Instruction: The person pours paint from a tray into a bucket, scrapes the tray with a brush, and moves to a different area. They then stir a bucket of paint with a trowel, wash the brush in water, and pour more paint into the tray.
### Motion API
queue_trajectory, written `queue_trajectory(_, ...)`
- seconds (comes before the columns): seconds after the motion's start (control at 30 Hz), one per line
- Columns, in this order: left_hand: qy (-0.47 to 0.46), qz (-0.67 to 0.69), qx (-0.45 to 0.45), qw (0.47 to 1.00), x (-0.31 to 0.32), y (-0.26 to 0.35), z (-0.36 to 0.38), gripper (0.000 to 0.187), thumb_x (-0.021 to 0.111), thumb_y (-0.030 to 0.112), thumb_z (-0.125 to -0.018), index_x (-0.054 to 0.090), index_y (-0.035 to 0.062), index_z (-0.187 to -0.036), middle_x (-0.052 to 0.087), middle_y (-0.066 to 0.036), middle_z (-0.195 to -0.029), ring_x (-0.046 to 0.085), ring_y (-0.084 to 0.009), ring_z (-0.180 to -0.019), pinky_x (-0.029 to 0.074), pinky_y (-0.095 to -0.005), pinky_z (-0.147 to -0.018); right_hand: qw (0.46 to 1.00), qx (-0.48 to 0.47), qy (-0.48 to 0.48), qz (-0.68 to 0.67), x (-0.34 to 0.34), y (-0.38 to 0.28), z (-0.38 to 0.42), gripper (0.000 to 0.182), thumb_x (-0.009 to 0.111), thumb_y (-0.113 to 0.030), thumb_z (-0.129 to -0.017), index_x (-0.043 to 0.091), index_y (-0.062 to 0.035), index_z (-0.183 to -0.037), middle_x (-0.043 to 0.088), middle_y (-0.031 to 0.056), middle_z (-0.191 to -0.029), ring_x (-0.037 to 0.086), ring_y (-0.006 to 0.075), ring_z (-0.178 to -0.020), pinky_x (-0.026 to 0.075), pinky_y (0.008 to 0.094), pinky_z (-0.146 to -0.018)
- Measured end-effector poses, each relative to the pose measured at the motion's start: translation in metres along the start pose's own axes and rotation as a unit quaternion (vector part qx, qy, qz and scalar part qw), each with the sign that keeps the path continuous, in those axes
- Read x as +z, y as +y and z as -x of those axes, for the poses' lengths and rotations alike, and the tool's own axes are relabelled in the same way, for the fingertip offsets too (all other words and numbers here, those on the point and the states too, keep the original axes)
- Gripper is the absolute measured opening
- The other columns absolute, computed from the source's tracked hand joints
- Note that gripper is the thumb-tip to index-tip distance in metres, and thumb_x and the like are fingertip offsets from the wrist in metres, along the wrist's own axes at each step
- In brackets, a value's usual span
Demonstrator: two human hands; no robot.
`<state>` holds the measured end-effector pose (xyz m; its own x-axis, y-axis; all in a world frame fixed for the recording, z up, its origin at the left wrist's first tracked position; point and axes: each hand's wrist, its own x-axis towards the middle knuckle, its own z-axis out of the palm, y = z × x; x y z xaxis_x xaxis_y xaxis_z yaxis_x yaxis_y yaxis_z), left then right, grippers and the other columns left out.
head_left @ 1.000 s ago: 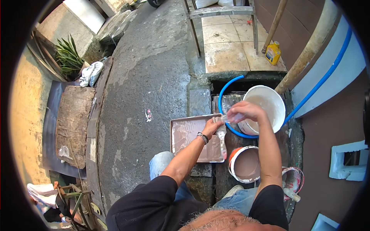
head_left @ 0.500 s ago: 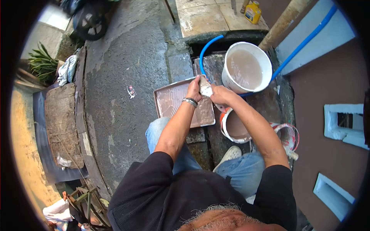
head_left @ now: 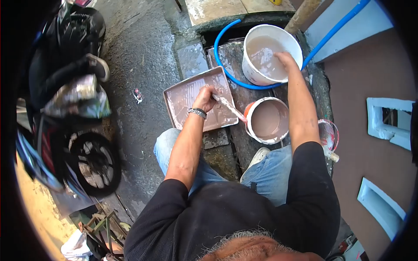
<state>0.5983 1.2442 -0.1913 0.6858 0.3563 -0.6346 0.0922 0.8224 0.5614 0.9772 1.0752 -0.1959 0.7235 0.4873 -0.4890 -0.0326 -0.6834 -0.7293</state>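
My left hand (head_left: 205,98) is closed around a pale, paint-smeared stick-shaped tool (head_left: 229,108), whose exact kind I cannot make out. The tool slants down to the right, its far end near the rim of a smaller bucket (head_left: 270,121) of brownish paint. Beneath my left hand lies a paint tray (head_left: 174,108) coated in the same brownish paint. My right hand (head_left: 285,61) reaches over the rim of a large white bucket (head_left: 252,71), with its fingers stretched out at the murky water; the fingertips are partly hidden. Nothing shows in that hand.
A blue hose (head_left: 216,48) curves around the large bucket. Another paint-stained container (head_left: 327,132) stands by my right elbow. On the left is a motorcycle (head_left: 93,163) with a rider's shoe (head_left: 99,67) visible. A brown wall (head_left: 357,78) with pale blue openings rises on the right.
My right hand has left the tool and moved up and right into the large bucket. My left hand has shifted slightly left and down with the tool. A motorcycle has come into view on the left.
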Motion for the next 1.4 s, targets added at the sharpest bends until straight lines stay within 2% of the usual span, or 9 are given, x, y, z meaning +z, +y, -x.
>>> queue_trajectory(0.13, -0.004, -0.084, 0.007, 0.996, 0.021, 0.002, 0.015, 0.020, 0.051, -0.001, -0.094, 0.058, -0.0089, -0.110, 0.067, -0.015, -0.097, 0.069, -0.0273, -0.086, 0.060, -0.0411, -0.080, 0.888, -0.009, -0.295, -0.351, -0.007, -0.072, 0.079, 0.042, 0.066, -0.023, -0.089, 0.062, 0.0049, -0.120, 0.070, 0.0171, -0.106, 0.068, 0.0261, -0.100, 0.055, 0.0384, -0.089)
queue_trajectory(0.27, -0.053, -0.022, 0.002, 0.998, 0.031, -0.004, -0.011, 0.023, 0.049, 0.006, -0.099, 0.059, -0.0082, -0.114, 0.069, -0.017, -0.100, 0.070, -0.0255, -0.088, 0.061, -0.0396, -0.077, 0.867, -0.030, -0.468, -0.171, 0.038, -0.142, 0.145, 0.038, 0.062, -0.023, -0.093, 0.063, 0.0022, -0.121, 0.070, 0.0170, -0.111, 0.069, 0.0230, -0.102, 0.056, 0.0344, -0.088)
queue_trajectory(0.47, 0.120, -0.145, 0.063, 0.980, 0.029, -0.007, -0.036, 0.049, 0.050, 0.048, -0.101, 0.066, 0.0019, -0.107, 0.067, -0.008, -0.091, 0.065, -0.0200, -0.074, 0.053, -0.0382, -0.062, 0.891, -0.255, -0.171, 0.335, 0.116, -0.129, 0.242, 0.075, 0.069, -0.039, -0.082, 0.045, 0.0111, -0.134, 0.056, 0.0353, -0.126, 0.057, 0.0447, -0.117, 0.043, 0.0443, -0.105)
queue_trajectory(0.7, -0.006, 0.086, 0.008, 0.996, 0.019, -0.019, -0.004, 0.024, 0.061, 0.022, -0.097, 0.061, 0.0015, -0.109, 0.068, -0.010, -0.092, 0.068, -0.0249, -0.081, 0.058, -0.0391, -0.075, 0.976, -0.051, -0.046, 0.206, 0.210, -0.076, 0.279, 0.057, 0.049, -0.019, -0.091, 0.035, 0.0095, -0.139, 0.064, 0.0362, -0.106, 0.065, 0.0478, -0.100, 0.051, 0.0537, -0.089)
queue_trajectory(0.8, 0.097, 0.056, -0.033, 0.993, 0.002, -0.028, 0.007, 0.021, 0.070, 0.008, -0.087, 0.061, -0.0047, -0.102, 0.068, -0.012, -0.089, 0.069, -0.0264, -0.074, 0.059, -0.0411, -0.063, 0.982, -0.036, -0.033, 0.181, 0.239, -0.056, 0.285, 0.046, 0.049, -0.020, -0.093, 0.043, 0.0075, -0.130, 0.065, 0.0347, -0.101, 0.065, 0.0474, -0.098, 0.051, 0.0549, -0.086)
queue_trajectory(1.0, 0.042, -0.146, -0.122, 0.981, -0.025, -0.044, -0.026, 0.037, 0.063, 0.034, -0.097, 0.064, -0.0023, -0.102, 0.070, -0.014, -0.084, 0.069, -0.0294, -0.066, 0.059, -0.0445, -0.061, 0.981, 0.013, 0.017, 0.193, 0.249, -0.040, 0.339, 0.033, 0.051, -0.019, -0.094, 0.050, 0.0090, -0.113, 0.065, 0.0363, -0.091, 0.064, 0.0505, -0.091, 0.050, 0.0576, -0.083)
queue_trajectory(1.1, -0.026, -0.015, -0.216, 0.976, -0.018, -0.062, -0.011, 0.035, 0.051, 0.035, -0.101, 0.057, 0.0008, -0.104, 0.065, -0.012, -0.085, 0.066, -0.0277, -0.070, 0.057, -0.0445, -0.062, 0.970, -0.011, 0.068, 0.233, 0.250, -0.018, 0.355, 0.031, 0.051, -0.023, -0.096, 0.052, 0.0050, -0.110, 0.068, 0.0267, -0.082, 0.068, 0.0412, -0.074, 0.054, 0.0519, -0.065)
queue_trajectory(1.23, -0.045, 0.018, -0.184, 0.982, -0.010, -0.068, -0.005, 0.023, 0.052, 0.028, -0.099, 0.055, 0.0051, -0.103, 0.059, -0.009, -0.082, 0.061, -0.0255, -0.068, 0.055, -0.0431, -0.061, 0.943, 0.175, -0.079, -0.273, 0.240, -0.018, 0.346, 0.023, 0.051, -0.032, -0.100, 0.054, -0.0097, -0.093, 0.041, -0.0059, -0.061, 0.033, 0.0042, -0.044, 0.025, 0.0209, -0.036)
queue_trajectory(1.4, -0.114, -0.001, -0.185, 0.976, -0.026, -0.043, -0.010, 0.026, 0.067, 0.034, -0.089, 0.055, 0.0156, -0.075, 0.047, -0.002, -0.062, 0.050, -0.0189, -0.057, 0.044, -0.0319, -0.051, 0.781, 0.207, -0.199, -0.554, 0.245, -0.025, 0.362, 0.025, 0.053, -0.033, -0.101, 0.052, -0.0104, -0.090, 0.035, -0.0086, -0.062, 0.027, 0.0004, -0.045, 0.018, 0.0167, -0.036)
